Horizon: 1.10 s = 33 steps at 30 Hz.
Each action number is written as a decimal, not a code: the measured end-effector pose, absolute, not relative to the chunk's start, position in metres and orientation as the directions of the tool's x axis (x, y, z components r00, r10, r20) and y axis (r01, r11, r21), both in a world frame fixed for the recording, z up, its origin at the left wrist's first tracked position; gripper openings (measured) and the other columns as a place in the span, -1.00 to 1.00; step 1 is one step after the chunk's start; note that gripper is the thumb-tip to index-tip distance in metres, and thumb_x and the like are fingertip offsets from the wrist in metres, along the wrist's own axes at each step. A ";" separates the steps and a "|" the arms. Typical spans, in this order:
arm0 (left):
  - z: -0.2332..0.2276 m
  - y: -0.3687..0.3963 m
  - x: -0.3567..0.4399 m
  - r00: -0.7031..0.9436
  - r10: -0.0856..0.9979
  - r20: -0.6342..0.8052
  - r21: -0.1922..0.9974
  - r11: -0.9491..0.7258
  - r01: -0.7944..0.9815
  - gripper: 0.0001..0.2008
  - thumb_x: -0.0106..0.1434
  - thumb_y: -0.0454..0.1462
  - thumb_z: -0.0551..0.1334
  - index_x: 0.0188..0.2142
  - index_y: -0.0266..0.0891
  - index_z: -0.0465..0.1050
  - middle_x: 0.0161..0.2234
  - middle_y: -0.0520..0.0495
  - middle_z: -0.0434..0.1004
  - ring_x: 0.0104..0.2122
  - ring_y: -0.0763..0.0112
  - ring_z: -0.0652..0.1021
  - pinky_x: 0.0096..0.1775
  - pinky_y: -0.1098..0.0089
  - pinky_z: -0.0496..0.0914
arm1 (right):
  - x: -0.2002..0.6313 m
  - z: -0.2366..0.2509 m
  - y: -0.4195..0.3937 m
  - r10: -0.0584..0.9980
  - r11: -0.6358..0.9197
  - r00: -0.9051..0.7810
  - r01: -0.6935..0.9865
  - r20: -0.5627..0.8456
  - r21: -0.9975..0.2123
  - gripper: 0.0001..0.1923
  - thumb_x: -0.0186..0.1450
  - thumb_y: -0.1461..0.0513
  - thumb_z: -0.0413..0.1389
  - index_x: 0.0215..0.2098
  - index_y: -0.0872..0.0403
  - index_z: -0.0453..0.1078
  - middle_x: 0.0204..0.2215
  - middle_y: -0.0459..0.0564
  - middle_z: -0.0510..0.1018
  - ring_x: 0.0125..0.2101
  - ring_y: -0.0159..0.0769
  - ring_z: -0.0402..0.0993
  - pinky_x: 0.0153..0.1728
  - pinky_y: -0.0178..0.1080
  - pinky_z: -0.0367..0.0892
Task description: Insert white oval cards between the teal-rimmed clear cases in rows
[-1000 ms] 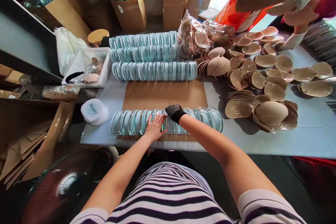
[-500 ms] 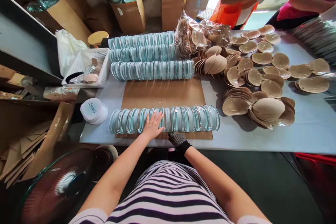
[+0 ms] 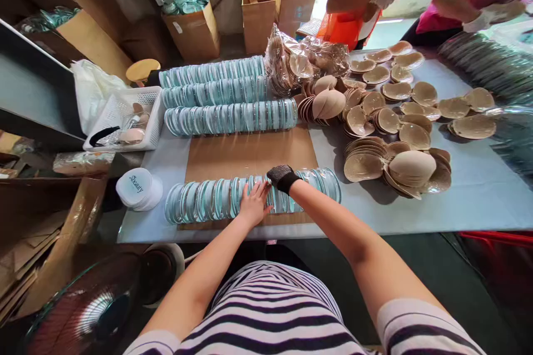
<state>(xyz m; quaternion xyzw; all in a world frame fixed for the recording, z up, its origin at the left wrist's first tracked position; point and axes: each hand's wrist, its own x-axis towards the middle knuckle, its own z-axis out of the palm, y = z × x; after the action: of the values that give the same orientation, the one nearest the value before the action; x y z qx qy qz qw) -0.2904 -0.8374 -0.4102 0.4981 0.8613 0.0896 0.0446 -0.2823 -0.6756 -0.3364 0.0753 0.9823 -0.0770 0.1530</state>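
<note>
A long row of clear round plastic packs with teal rims (image 3: 208, 199) lies on its side along the front of a brown cardboard sheet (image 3: 250, 152). My bare left hand (image 3: 253, 209) rests on the middle of this row, fingers stretched out. Beside it, my right hand (image 3: 280, 176), in a dark grey glove, is at the row's upper side with its fingers bent together. Whatever those fingertips pinch, if anything, is hidden. Behind the sheet lie three more rows of similar packs (image 3: 233, 119).
White round cards with lettering (image 3: 135, 184) are stacked at left, near a white basket (image 3: 155, 127). Tan moulded cups (image 3: 362, 166) spread across the right, with plastic-bagged ones (image 3: 287, 64) behind. Two people stand across the table (image 3: 470, 194). A fan (image 3: 100, 310) is at lower left.
My right hand has risen from the near edge of the row to its upper side. My left hand stays on the row, slightly further right along it. The camera view has shifted.
</note>
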 end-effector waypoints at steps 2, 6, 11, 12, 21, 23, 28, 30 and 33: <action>-0.411 -0.838 -0.290 -0.504 0.863 0.022 0.187 0.492 0.850 -0.34 0.31 -0.02 0.09 0.34 -0.10 0.01 0.34 -0.09 0.08 0.33 0.11 0.09 0.29 -0.16 -0.17 | -0.245 -0.345 -0.682 0.135 0.975 -0.942 0.182 -0.309 -0.128 -0.72 0.33 0.28 0.01 -0.06 0.16 0.48 -0.17 0.21 0.60 -0.13 -0.10 0.53 -0.10 -0.13 0.34; -0.414 -0.837 -0.288 -0.509 0.859 0.053 0.185 0.493 0.850 -0.35 0.30 -0.03 0.10 0.33 -0.08 0.03 0.34 -0.07 0.10 0.33 0.14 0.09 0.29 -0.15 -0.17 | -0.175 -0.390 -0.703 0.186 0.956 -0.910 0.255 -0.372 -0.146 -0.65 0.36 0.23 -0.04 0.04 0.09 0.42 -0.18 0.19 0.61 -0.17 -0.09 0.55 -0.20 -0.17 0.38; -0.415 -0.840 -0.288 -0.510 0.859 0.046 0.186 0.494 0.849 -0.35 0.29 -0.04 0.12 0.33 -0.08 0.03 0.34 -0.08 0.10 0.33 0.12 0.09 0.28 -0.16 -0.15 | -0.144 -0.448 -0.721 0.276 0.913 -0.858 0.375 -0.434 -0.162 -0.63 0.40 0.22 -0.11 0.04 0.00 0.45 -0.08 0.12 0.59 -0.13 -0.08 0.55 -0.21 -0.17 0.39; -0.414 -0.841 -0.288 -0.509 0.860 0.038 0.188 0.494 0.849 -0.35 0.30 -0.05 0.12 0.33 -0.08 0.03 0.34 -0.08 0.10 0.33 0.12 0.09 0.28 -0.16 -0.15 | -0.142 -0.450 -0.720 0.287 0.908 -0.855 0.387 -0.431 -0.163 -0.64 0.41 0.19 -0.11 0.01 0.00 0.47 -0.09 0.10 0.60 -0.14 -0.08 0.55 -0.22 -0.18 0.39; -0.401 -0.807 -0.277 -0.343 0.937 0.073 0.204 0.322 0.924 -0.34 0.30 -0.09 0.11 0.34 -0.14 0.01 0.36 -0.09 0.03 0.35 0.10 0.00 0.29 -0.15 -0.14 | -0.215 -0.343 -0.627 0.402 0.913 -0.858 0.403 -0.318 0.066 -0.61 0.41 0.21 -0.12 0.04 0.14 0.44 -0.01 0.26 0.52 -0.02 -0.03 0.48 -0.11 -0.10 0.38; -0.404 -0.794 -0.274 -0.328 0.943 0.056 0.190 0.312 0.931 -0.32 0.30 -0.06 0.11 0.34 -0.17 0.01 0.36 -0.12 0.04 0.34 0.09 0.04 0.28 -0.16 -0.12 | -0.251 -0.331 -0.617 0.362 0.929 -0.839 0.361 -0.406 0.083 -0.71 0.31 0.27 0.04 -0.09 0.16 0.51 -0.12 0.27 0.58 -0.09 -0.03 0.53 -0.15 -0.11 0.41; -0.410 -0.785 -0.273 -0.335 0.942 0.011 0.157 0.329 0.931 -0.32 0.30 -0.04 0.09 0.34 -0.18 0.01 0.33 -0.14 0.11 0.34 0.09 0.06 0.28 -0.17 -0.11 | -0.297 -0.334 -0.624 0.241 0.966 -0.854 0.259 -0.462 0.025 -0.77 0.16 0.29 0.21 -0.20 0.15 0.55 -0.19 0.27 0.61 -0.13 -0.06 0.55 -0.13 -0.09 0.40; -0.409 -0.787 -0.274 -0.344 0.939 0.008 0.155 0.339 0.928 -0.33 0.30 -0.03 0.08 0.34 -0.18 0.01 0.33 -0.14 0.11 0.33 0.09 0.07 0.28 -0.16 -0.11 | -0.286 -0.335 -0.625 0.215 0.971 -0.874 0.239 -0.435 0.001 -0.78 0.19 0.29 0.18 -0.19 0.15 0.54 -0.19 0.27 0.60 -0.10 -0.05 0.53 -0.10 -0.09 0.38; -0.409 -0.788 -0.273 -0.349 0.937 0.021 0.158 0.342 0.926 -0.31 0.29 -0.03 0.11 0.35 -0.15 0.01 0.34 -0.13 0.09 0.33 0.10 0.09 0.29 -0.14 -0.12 | -0.242 -0.341 -0.626 0.212 0.971 -0.906 0.237 -0.367 -0.024 -0.73 0.30 0.26 0.05 -0.09 0.11 0.50 -0.14 0.23 0.59 -0.07 -0.09 0.52 -0.08 -0.13 0.35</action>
<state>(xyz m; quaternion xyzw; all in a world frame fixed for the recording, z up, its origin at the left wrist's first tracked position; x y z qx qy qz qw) -0.2732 -0.7882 -0.4087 0.5693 0.8183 0.0710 0.0365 -0.2418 -0.6258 -0.3405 0.1149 0.9756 -0.0339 0.1840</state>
